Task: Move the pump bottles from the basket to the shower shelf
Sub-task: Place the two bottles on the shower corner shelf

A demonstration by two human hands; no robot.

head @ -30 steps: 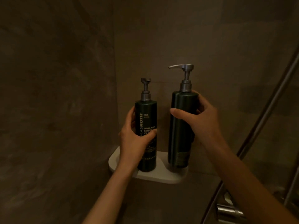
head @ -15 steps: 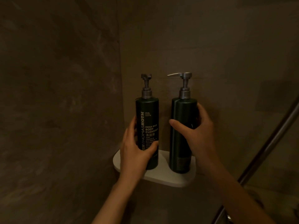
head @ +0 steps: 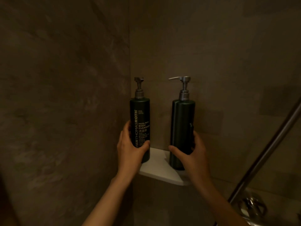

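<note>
Two tall dark green pump bottles stand upright on a white corner shower shelf. The left bottle carries white lettering facing me; my left hand wraps around its lower part. The right bottle shows a plain side, its silver pump spout pointing left. My right hand grips it near the base, thumb across the front. The bottoms of both bottles are partly hidden by my hands. No basket is in view.
Dark stone-look tiled walls meet in a corner just behind the shelf. A metal shower rail slants up at the right, with chrome fittings at the lower right.
Both bottles have come down to stand on the shelf. My hands slid lower along them, the right one from the upper body to near the base. The view shifted slightly.
</note>
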